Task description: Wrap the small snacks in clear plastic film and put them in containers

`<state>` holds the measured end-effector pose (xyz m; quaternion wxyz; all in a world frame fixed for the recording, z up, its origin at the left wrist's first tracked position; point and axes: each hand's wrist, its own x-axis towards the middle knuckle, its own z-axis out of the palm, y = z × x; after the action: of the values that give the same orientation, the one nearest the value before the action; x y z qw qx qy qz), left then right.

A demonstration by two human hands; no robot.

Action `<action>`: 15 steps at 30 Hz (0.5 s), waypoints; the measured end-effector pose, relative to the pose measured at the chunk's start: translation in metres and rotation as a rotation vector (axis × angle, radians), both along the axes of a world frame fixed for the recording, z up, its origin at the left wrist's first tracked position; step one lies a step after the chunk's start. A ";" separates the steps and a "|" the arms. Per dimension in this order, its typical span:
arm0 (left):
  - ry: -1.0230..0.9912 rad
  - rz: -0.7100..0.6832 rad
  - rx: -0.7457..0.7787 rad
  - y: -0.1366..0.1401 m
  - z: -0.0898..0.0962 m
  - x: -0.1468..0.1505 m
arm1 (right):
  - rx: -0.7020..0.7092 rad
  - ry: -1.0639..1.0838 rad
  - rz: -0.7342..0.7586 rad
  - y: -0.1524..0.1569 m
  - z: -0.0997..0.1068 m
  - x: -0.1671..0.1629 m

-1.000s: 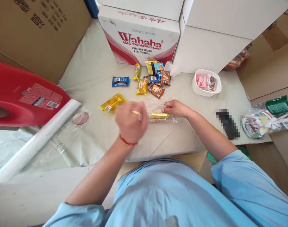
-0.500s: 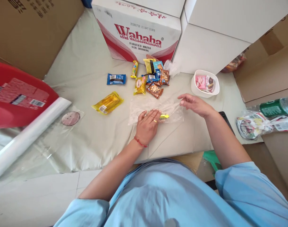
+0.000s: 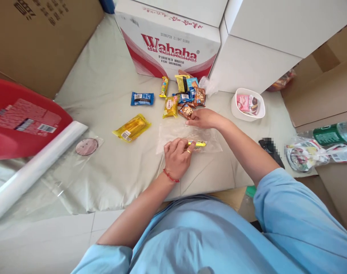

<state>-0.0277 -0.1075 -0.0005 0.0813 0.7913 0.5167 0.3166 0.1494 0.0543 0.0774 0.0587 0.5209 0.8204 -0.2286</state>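
My left hand (image 3: 177, 154) presses down with curled fingers on a clear plastic bag (image 3: 169, 129) that lies flat on the table. Under and beside its fingers is a small yellow-wrapped snack (image 3: 200, 144), partly hidden by the hand. My right hand (image 3: 206, 118) hovers at the bag's upper edge with its fingers stretched leftward, nothing visible in them. Its fingertips overlap a brown cookie packet (image 3: 185, 110); whether they touch it is unclear. A yellow-wrapped cake (image 3: 170, 107) and another brown cookie packet (image 3: 200, 97) lie just behind.
A long yellow packet (image 3: 133, 128) and a blue packet (image 3: 142, 99) lie on the left. On the right stands a white tub (image 3: 262, 110) holding snacks. A Wahaha carton (image 3: 173, 49) rises behind. At left are a red jug (image 3: 27, 118) and a plastic film roll (image 3: 39, 169).
My right hand has moved left, from the bag's right side to the cookie packets. My left hand has curled its fingers, staying over the bag.
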 end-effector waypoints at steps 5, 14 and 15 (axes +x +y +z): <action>0.010 -0.019 0.064 0.001 0.001 0.000 | -0.072 0.012 0.025 0.006 -0.013 -0.012; 0.038 -0.009 0.152 0.001 0.005 0.000 | -0.146 0.417 -0.072 0.002 -0.001 0.006; 0.034 0.007 0.165 0.001 0.005 0.001 | -0.158 0.350 -0.065 0.002 -0.002 0.004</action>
<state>-0.0270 -0.1063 0.0046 0.0061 0.7989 0.4928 0.3449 0.1533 0.0567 0.0752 -0.0514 0.4934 0.7802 -0.3810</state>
